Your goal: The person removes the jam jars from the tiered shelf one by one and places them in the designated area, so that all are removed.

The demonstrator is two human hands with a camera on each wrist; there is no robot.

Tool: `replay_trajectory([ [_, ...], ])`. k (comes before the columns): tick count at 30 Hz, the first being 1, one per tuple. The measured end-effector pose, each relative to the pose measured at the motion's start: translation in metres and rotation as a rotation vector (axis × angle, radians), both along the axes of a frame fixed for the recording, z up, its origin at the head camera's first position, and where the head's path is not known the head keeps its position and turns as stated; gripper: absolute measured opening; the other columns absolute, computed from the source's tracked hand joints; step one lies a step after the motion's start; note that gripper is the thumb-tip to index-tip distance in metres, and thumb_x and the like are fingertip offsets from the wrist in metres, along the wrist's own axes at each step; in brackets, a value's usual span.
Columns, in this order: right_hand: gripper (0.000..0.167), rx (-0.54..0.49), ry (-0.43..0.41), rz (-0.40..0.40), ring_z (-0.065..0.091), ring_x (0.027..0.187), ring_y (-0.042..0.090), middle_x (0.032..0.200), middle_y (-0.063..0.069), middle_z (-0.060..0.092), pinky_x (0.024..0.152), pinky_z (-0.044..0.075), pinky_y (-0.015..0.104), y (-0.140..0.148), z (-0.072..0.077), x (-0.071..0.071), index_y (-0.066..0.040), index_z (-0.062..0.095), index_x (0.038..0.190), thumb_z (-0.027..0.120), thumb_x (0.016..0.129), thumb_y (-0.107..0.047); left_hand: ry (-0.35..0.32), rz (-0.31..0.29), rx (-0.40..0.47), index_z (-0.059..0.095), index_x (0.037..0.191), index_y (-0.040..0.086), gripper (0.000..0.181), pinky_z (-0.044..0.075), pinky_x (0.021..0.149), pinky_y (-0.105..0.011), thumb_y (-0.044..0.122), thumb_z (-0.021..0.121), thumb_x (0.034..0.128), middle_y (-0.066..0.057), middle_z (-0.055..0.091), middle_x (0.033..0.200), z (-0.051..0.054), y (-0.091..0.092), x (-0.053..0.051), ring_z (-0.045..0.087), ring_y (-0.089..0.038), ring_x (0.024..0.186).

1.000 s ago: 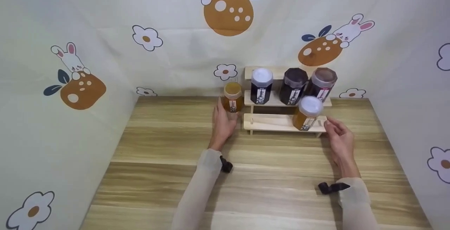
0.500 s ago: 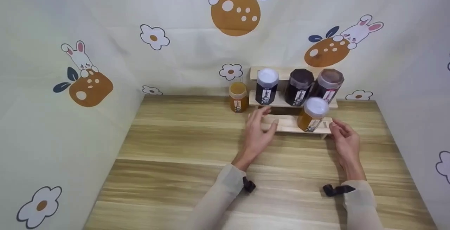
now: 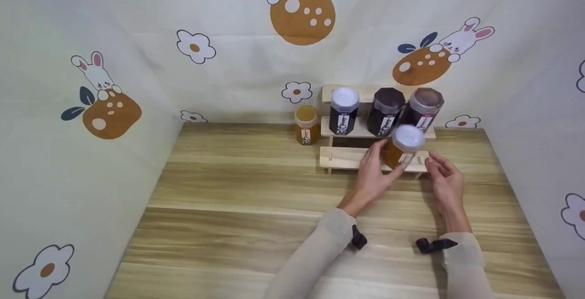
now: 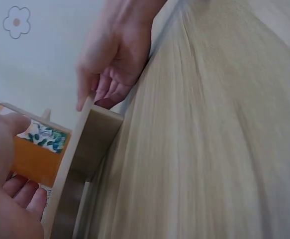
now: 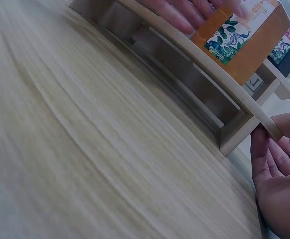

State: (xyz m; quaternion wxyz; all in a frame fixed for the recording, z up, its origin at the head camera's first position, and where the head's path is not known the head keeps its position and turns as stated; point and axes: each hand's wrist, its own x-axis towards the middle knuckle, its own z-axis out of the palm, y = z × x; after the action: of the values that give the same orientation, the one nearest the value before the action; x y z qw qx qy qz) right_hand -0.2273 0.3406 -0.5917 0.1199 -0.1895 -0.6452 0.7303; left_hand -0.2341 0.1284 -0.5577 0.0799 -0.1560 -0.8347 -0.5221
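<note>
On the lowest step of a wooden tiered rack (image 3: 347, 158) stands an amber jar (image 3: 396, 150) with a white lid. My left hand (image 3: 372, 178) grips this jar, thumb at its front and fingers behind its left side; the left wrist view shows the hand (image 4: 5, 174) around the amber jar (image 4: 38, 159). My right hand (image 3: 447, 184) pinches the right end of the lowest step; in the right wrist view its thumb and fingers (image 5: 279, 159) hold the board's end (image 5: 269, 124).
Three dark jars, one with a white lid (image 3: 344, 111), one black-topped (image 3: 385, 112) and one brown-topped (image 3: 424, 107), stand on the middle step. Another amber jar (image 3: 305, 126) stands on the table just left of the rack. Patterned cloth walls rise behind and at both sides.
My left hand has let go of the amber jar left of the rack, moved right along the lowest step and taken hold of the white-lidded amber jar. My right hand stays at the rack's end.
</note>
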Motion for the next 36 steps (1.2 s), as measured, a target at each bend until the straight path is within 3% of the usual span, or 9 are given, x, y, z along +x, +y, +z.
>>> replay_trajectory([
  [7,0.041,0.041,0.004,-0.002,0.071,0.089,-0.001,0.098,-0.013,0.08,0.078,0.06,0.011,-0.001,0.0,0.001,-0.001,0.07,0.139,0.077,0.102,-0.018,0.006,0.093,-0.079,0.049,0.153,0.019,0.081,0.054,0.115,-0.029,0.045,0.09,0.0886,-0.002,0.065,0.148,0.002,0.014,-0.004,0.065,-0.017,0.134],
  [14,0.043,0.042,-0.03,-0.001,0.069,0.09,-0.002,0.101,-0.015,0.079,0.078,0.06,0.011,-0.005,0.0,0.0,-0.001,0.07,0.14,0.077,0.102,-0.02,0.026,0.171,-0.104,0.051,0.149,0.018,0.079,0.058,0.108,-0.028,0.049,0.09,0.0874,-0.003,0.069,0.143,0.0,0.016,0.0,0.07,-0.019,0.127],
  [22,0.042,0.083,-0.025,-0.004,0.07,0.088,-0.004,0.096,-0.017,0.079,0.078,0.059,0.01,-0.003,0.0,0.0,0.0,0.07,0.139,0.076,0.102,-0.02,-0.039,0.142,-0.051,0.055,0.142,0.02,0.079,0.058,0.107,-0.029,0.045,0.097,0.0797,-0.003,0.071,0.138,0.005,0.005,0.001,0.07,-0.016,0.124],
  [29,0.042,0.076,-0.022,-0.006,0.071,0.086,-0.002,0.095,-0.015,0.079,0.075,0.059,0.012,-0.003,0.008,0.001,0.002,0.069,0.14,0.075,0.102,-0.015,-0.037,0.08,-0.044,0.055,0.135,0.013,0.079,0.058,0.105,-0.027,0.04,0.099,0.0758,-0.005,0.07,0.13,0.008,-0.014,0.004,0.069,-0.016,0.119],
  [36,0.041,0.089,-0.004,-0.017,0.07,0.087,-0.003,0.098,-0.017,0.079,0.074,0.058,0.01,-0.001,0.002,0.002,-0.001,0.071,0.139,0.077,0.102,-0.019,-0.023,0.101,-0.031,0.056,0.13,0.015,0.075,0.058,0.104,-0.028,0.04,0.1,0.0747,-0.002,0.07,0.126,0.007,-0.041,0.012,0.068,-0.013,0.116],
])
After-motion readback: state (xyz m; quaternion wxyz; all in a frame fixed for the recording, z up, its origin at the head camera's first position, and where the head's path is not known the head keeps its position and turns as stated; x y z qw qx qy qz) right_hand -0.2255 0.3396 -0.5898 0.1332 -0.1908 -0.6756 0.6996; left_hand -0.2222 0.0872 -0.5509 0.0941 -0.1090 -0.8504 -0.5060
